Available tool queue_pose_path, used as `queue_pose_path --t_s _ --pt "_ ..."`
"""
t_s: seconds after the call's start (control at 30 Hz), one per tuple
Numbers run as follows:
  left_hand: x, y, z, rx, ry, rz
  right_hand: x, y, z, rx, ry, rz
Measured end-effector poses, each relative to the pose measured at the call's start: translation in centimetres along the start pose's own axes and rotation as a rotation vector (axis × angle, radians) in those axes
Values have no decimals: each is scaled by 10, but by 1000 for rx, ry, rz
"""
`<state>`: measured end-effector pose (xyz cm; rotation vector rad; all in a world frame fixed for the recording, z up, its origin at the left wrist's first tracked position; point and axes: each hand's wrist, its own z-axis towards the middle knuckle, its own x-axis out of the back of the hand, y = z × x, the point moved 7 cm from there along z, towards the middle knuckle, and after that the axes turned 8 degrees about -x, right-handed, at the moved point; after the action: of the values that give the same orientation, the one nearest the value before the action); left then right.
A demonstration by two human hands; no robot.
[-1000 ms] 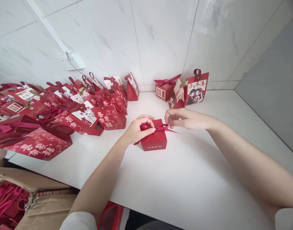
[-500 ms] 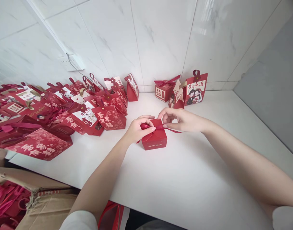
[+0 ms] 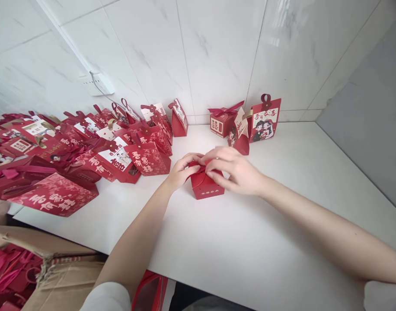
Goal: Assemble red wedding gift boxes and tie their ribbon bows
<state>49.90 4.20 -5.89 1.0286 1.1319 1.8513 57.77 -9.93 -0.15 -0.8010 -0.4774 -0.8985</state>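
Note:
A small red gift box with gold lettering on its front stands upright on the white table. A dark red ribbon crosses its folded top. My left hand is closed at the box's upper left, thumb and fingers pinching the ribbon. My right hand reaches over the top from the right, its bent fingers closed on the ribbon close to my left fingertips. The ribbon's ends are largely hidden beneath my fingers.
Many red gift boxes crowd the table's left side. Several more, including a picture box, stand by the tiled wall. At lower left a cardboard carton holds red ribbons and boxes. A grey panel borders the right.
My right hand has moved left over the box top, bringing the ribbon end it held to the right in toward my left hand. The box has shifted slightly.

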Motion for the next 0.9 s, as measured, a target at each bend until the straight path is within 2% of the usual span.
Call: queue_pose_path --t_s 0.1,0.27,0.37,0.5,0.67,0.8,0.9 --pt "1 -3 1 23 3 -136 -19 -13 -4 70 -117 -80" --pt "7 -7 0 40 34 -199 -31 -15 -4 -16 -213 -70" --pt "14 -4 -2 51 31 -125 -32 -15 -5 -41 -267 -45" --pt "21 5 -6 95 -55 122 -29 -13 -4 -43 -298 -32" --pt "24 24 -8 15 -137 314 -24 -10 -3 -15 -301 75" --pt "27 27 -6 4 -64 361 -20 -13 -4 77 -270 78" --pt "30 25 -6 8 13 319 -18 -12 -5 82 -271 98"
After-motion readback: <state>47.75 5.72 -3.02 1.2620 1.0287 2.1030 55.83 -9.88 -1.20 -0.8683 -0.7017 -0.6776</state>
